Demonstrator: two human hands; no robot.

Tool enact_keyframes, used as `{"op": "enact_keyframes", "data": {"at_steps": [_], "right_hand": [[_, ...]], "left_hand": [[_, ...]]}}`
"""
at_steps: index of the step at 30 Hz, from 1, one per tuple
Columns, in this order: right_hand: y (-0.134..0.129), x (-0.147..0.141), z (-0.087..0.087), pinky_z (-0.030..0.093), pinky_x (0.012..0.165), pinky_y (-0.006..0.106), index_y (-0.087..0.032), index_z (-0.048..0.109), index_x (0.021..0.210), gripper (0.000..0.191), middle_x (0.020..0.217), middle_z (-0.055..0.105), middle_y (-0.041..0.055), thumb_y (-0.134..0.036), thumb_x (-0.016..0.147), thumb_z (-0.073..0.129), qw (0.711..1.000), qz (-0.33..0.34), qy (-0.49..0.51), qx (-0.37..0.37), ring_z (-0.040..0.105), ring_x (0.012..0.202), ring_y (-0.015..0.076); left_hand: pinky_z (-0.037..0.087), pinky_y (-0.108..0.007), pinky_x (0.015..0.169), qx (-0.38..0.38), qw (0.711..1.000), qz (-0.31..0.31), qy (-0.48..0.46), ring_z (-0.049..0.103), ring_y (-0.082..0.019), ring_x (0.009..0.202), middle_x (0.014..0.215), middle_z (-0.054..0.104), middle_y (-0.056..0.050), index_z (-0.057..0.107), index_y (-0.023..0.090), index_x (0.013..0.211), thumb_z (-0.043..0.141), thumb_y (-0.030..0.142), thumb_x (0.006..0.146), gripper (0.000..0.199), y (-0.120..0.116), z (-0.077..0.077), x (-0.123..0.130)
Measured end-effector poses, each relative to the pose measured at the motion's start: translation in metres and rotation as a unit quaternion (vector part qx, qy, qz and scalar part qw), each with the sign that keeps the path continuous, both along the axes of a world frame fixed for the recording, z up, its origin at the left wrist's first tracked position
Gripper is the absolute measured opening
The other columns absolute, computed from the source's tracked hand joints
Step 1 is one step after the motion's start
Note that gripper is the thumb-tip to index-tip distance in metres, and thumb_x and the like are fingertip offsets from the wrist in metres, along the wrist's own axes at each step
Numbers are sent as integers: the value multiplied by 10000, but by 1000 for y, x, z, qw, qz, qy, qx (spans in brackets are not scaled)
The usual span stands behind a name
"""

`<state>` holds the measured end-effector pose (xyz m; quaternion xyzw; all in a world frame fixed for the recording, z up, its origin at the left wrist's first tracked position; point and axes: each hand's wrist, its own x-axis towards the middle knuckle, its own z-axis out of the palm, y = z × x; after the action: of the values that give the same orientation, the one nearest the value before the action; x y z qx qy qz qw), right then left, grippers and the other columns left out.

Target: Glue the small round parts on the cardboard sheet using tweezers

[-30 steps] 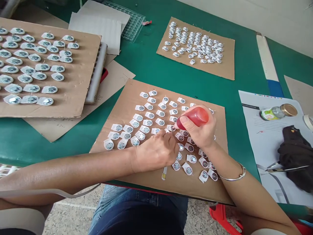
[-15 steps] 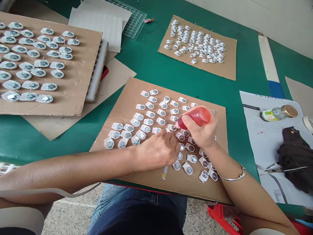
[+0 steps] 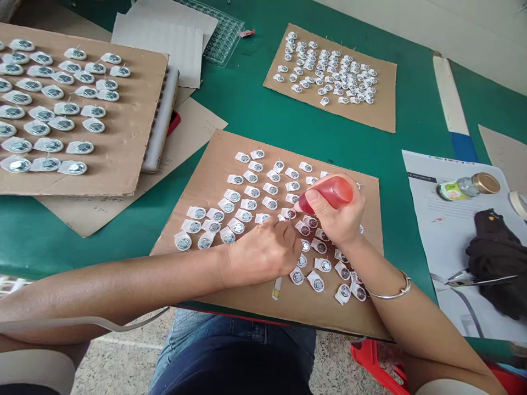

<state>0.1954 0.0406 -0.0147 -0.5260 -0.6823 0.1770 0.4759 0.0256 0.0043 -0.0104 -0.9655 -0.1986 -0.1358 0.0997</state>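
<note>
My right hand (image 3: 340,216) is wrapped round a red squeeze bottle (image 3: 329,193), tilted so its pale tip points down and left at a small round piece (image 3: 288,213) on the middle cardboard (image 3: 247,291). Just below the tip, my left hand (image 3: 265,249) rests with curled fingers by the pieces; its fingertips are hidden, and so is anything between them. Rows of small white tabbed pieces with silvery round centres cover this cardboard. Some under and right of my right hand look reddish in the centre. A small white stick with a yellow end (image 3: 276,289) lies near my left wrist.
Cardboard with larger pieces (image 3: 135,120) stands raised at the left. Another board of pieces (image 3: 280,85) lies at the back. On the right, a paper sheet (image 3: 424,211) holds a glass jar (image 3: 467,187), dark cloth (image 3: 498,263) and scissors-like metal tool (image 3: 473,281).
The whole view has shifted slightly. Both hands keep nearly the same pose, with the red bottle still in my right hand and its tip by the same piece.
</note>
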Motion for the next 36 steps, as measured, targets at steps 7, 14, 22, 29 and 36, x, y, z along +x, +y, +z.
{"op": "enact_keyframes", "data": {"at_steps": [7, 14, 22, 29, 36], "right_hand": [[3, 1, 1, 495, 599, 289, -172, 580, 747, 223, 714, 620, 10, -365, 711, 685, 999, -13, -2, 30, 587, 658, 130], [2, 4, -1, 501, 608, 287, -177, 561, 749, 237, 729, 617, 7, -368, 708, 696, 998, -17, -11, 53, 586, 679, 127], [-1, 8, -2, 505, 631, 299, -183, 542, 794, 276, 746, 620, 6, -368, 688, 717, 996, 9, -32, 77, 590, 698, 135], [-5, 9, -1, 497, 617, 302, -189, 518, 822, 282, 753, 597, -1, -364, 698, 702, 995, 39, -52, 69, 578, 684, 130], [-5, 10, 0, 507, 639, 316, -182, 543, 788, 215, 741, 603, 9, -339, 718, 671, 995, 8, 8, 96, 589, 698, 137]], "left_hand": [[431, -313, 521, -24, 1000, -2, -2, 525, -165, 579, 634, 564, -62, 537, 120, 684, 428, 12, 763, 173, 4, 4, -1], [388, -294, 520, -164, 985, 2, -58, 454, -139, 559, 640, 524, -45, 501, 137, 655, 412, 39, 761, 170, 16, 7, -9], [357, -261, 530, -320, 944, 20, -85, 398, -101, 547, 640, 479, -3, 482, 151, 701, 468, 63, 730, 93, 28, 5, -19], [345, -252, 524, -361, 922, 26, -135, 415, -90, 557, 630, 501, -1, 522, 132, 710, 421, 61, 782, 144, 32, 13, -18], [324, -236, 500, -365, 921, 18, -137, 391, -79, 535, 612, 491, 8, 493, 141, 666, 423, 61, 785, 159, 34, 18, -19]]}}
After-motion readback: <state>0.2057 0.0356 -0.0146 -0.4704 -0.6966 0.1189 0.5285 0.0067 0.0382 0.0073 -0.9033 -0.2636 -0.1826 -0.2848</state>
